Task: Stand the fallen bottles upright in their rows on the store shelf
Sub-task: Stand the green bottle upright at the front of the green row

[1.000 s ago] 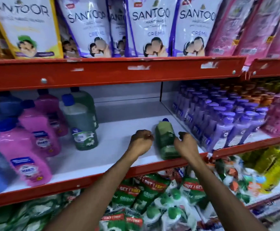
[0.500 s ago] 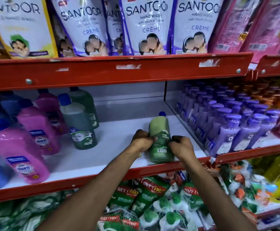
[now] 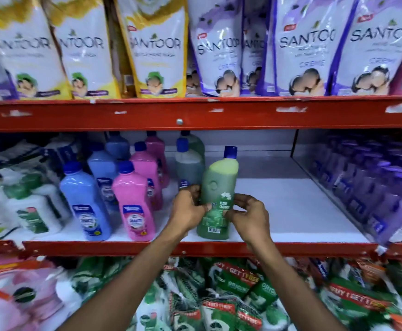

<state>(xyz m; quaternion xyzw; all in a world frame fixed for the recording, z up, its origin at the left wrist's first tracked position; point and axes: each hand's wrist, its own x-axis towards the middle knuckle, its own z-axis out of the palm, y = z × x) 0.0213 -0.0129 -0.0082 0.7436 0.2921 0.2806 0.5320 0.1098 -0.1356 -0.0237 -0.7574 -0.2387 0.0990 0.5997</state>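
Observation:
A green floor-cleaner bottle (image 3: 217, 189) with a blue cap stands upright near the front edge of the white shelf (image 3: 290, 206). My left hand (image 3: 187, 212) grips its left side and my right hand (image 3: 249, 216) grips its right side over the label. Behind it stands another green bottle (image 3: 188, 167) of the same kind. To the left, pink bottles (image 3: 133, 201) and blue bottles (image 3: 85, 199) stand upright in rows.
Purple pump bottles (image 3: 367, 185) fill the shelf section to the right behind a divider. A red shelf beam (image 3: 195, 114) runs overhead with hand-wash pouches (image 3: 221, 51) above. Green packets (image 3: 231, 295) lie on the shelf below. White canisters (image 3: 35, 213) stand at the far left.
The green bottle lay on its side a second ago; both hands took hold of it, tipped it up, and it now stands upright, shifted left toward the other green bottles.

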